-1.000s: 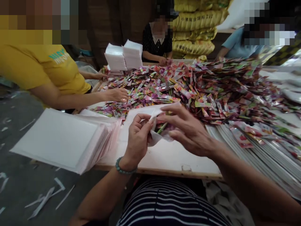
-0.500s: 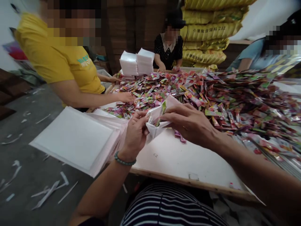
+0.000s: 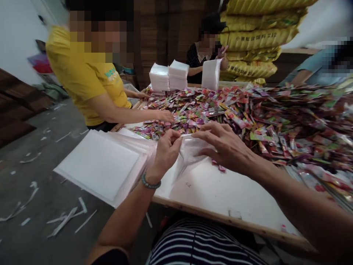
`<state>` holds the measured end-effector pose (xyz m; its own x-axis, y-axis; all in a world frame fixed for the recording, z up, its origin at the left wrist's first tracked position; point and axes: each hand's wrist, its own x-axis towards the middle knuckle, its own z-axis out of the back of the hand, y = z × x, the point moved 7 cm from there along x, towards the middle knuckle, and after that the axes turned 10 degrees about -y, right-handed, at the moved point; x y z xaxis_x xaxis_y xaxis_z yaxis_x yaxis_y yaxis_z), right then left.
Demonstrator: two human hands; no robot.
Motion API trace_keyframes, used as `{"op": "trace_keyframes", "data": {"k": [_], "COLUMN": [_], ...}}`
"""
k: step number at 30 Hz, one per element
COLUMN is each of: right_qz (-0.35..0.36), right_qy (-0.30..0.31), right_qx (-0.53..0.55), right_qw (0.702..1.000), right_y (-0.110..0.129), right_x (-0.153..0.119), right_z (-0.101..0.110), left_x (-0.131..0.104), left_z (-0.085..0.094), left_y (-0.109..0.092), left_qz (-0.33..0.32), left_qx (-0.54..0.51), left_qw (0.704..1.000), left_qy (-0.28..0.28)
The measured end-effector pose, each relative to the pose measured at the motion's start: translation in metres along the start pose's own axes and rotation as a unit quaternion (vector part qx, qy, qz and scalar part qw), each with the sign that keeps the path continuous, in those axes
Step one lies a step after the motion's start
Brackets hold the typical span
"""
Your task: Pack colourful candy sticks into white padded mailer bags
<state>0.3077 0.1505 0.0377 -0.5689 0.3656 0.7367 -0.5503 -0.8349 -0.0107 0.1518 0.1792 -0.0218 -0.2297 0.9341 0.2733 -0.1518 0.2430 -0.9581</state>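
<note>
A white translucent bag [image 3: 190, 150] hangs between my hands above the near part of the white table [image 3: 220, 191]. My left hand [image 3: 167, 152], with a green bead bracelet at the wrist, pinches the bag's upper left corner. On the other side, my right hand [image 3: 220, 143] grips the bag's upper right part, its fingers bent over the top edge. Just behind both hands lies a large heap of small colourful packets [image 3: 248, 114]. To the left of my left hand is a stack of flat white bags [image 3: 102, 165].
A person in a yellow shirt [image 3: 79, 77] reaches into the heap from the left. Across the table, a person in black holds a white bag [image 3: 211, 74] beside white stacks [image 3: 160, 76]. Someone in blue [image 3: 309, 70] is at the right. Yellow sacks [image 3: 250, 40] stand behind.
The bag in my hands now hangs down, and the green packet seen at its opening no longer shows. The person across has raised a white bag. The view has shifted slightly left.
</note>
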Motion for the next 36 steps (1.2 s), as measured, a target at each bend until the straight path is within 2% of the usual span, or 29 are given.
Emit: {"op": "trace_keyframes", "data": {"k": [4, 7, 11, 13, 15, 18, 20, 21, 22, 23, 24, 25, 27, 28, 30, 32, 34, 36], "right_qz": [0.030, 0.036, 0.005, 0.006, -0.006, -0.083, -0.135, -0.172, -0.226, -0.293, -0.367, -0.439, -0.533, -0.551, -0.531, -0.471, -0.411, -0.383], "right_qy": [-0.019, -0.013, -0.068, -0.061, -0.051, -0.081, -0.122, -0.153, -0.189, -0.217, -0.228, -0.213, -0.075, 0.006, 0.134, 0.200, 0.225, 0.225], "right_qx": [-0.017, -0.013, -0.018, -0.024, -0.013, 0.040, 0.104, 0.130, 0.139, 0.127, 0.093, 0.043, -0.062, -0.101, -0.136, -0.126, -0.092, -0.056], "right_qw": [0.999, 0.999, 0.998, 0.998, 0.999, 0.992, 0.978, 0.964, 0.946, 0.923, 0.897, 0.872, 0.840, 0.828, 0.826, 0.850, 0.879, 0.894], "right_y": [0.007, 0.012, 0.006, 0.005, 0.004, -0.004, -0.013, -0.022, -0.036, -0.053, -0.071, -0.088, -0.117, -0.126, -0.135, -0.131, -0.118, -0.106], "right_x": [0.000, -0.003, -0.009, -0.011, -0.012, -0.018, -0.031, -0.042, -0.057, -0.076, -0.098, -0.120, -0.158, -0.173, -0.194, -0.207, -0.221, -0.240], "right_z": [0.017, 0.021, 0.023, 0.022, 0.025, 0.041, 0.050, 0.052, 0.050, 0.045, 0.035, 0.021, -0.018, -0.038, -0.069, -0.084, -0.083, -0.070], "left_x": [-0.003, 0.000, 0.011, 0.016, 0.018, 0.005, -0.017, -0.029, -0.041, -0.053, -0.064, -0.075, -0.097, -0.106, -0.118, -0.119, -0.113, -0.102], "left_z": [0.012, 0.011, 0.004, 0.000, -0.001, 0.002, 0.001, -0.004, -0.011, -0.022, -0.036, -0.050, -0.073, -0.080, -0.087, -0.086, -0.083, -0.087], "left_y": [-0.013, -0.012, -0.003, -0.008, -0.025, -0.065, -0.086, -0.089, -0.085, -0.072, -0.054, -0.030, 0.020, 0.042, 0.071, 0.085, 0.087, 0.081], "left_qz": [-0.031, -0.029, -0.022, -0.043, -0.082, -0.197, -0.289, -0.323, -0.342, -0.342, -0.325, -0.291, -0.200, -0.156, -0.086, -0.043, -0.021, -0.021], "left_qx": [0.037, 0.080, 0.094, 0.121, 0.159, 0.233, 0.300, 0.337, 0.378, 0.419, 0.457, 0.494, 0.554, 0.575, 0.607, 0.622, 0.609, 0.570], "left_qw": [0.997, 0.996, 0.995, 0.992, 0.983, 0.948, 0.901, 0.876, 0.855, 0.840, 0.827, 0.811, 0.762, 0.734, 0.682, 0.649, 0.645, 0.670], "left_qy": [-0.055, -0.036, -0.021, -0.015, -0.030, -0.094, -0.123, -0.120, -0.092, -0.040, 0.035, 0.119, 0.268, 0.325, 0.399, 0.436, 0.462, 0.475]}}
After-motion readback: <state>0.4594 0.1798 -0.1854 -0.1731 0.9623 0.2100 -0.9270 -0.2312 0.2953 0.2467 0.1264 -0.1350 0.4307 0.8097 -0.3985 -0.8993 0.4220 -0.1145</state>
